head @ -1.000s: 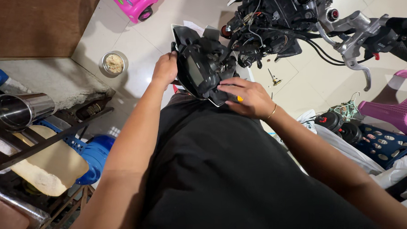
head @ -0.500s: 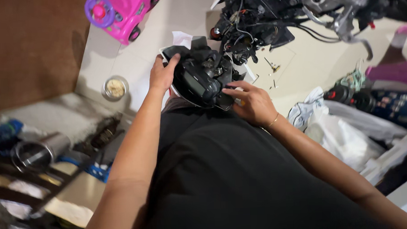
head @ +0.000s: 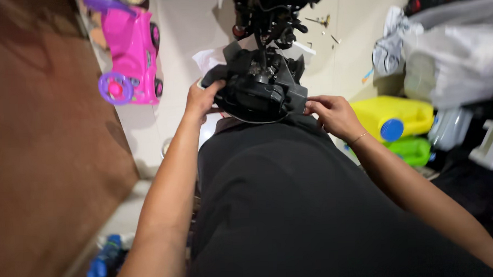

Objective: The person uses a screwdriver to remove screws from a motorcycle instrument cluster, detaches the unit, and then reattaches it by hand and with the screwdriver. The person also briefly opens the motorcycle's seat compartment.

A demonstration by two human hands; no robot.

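A black plastic housing (head: 258, 89), like a motorcycle instrument cluster with brackets and wires, rests against my black shirt in front of my chest. My left hand (head: 201, 99) grips its left edge with fingers curled over the rim. On its right edge my right hand (head: 333, 114) holds on, a thin bracelet on the wrist. Just beyond the housing stands the stripped front of a motorcycle (head: 272, 14) with exposed wiring.
A pink toy car (head: 128, 50) stands on the tiled floor at the left by a brown wooden panel (head: 45, 151). A yellow jug (head: 390, 117) and a green one (head: 413, 150) lie at the right under white bags (head: 451, 66). Small screws lie on the floor (head: 321, 21).
The view has swung left and down. Both hands keep hold of the black housing, now lower and centred against my chest. The metal cylinder and tools at the left have left the view.
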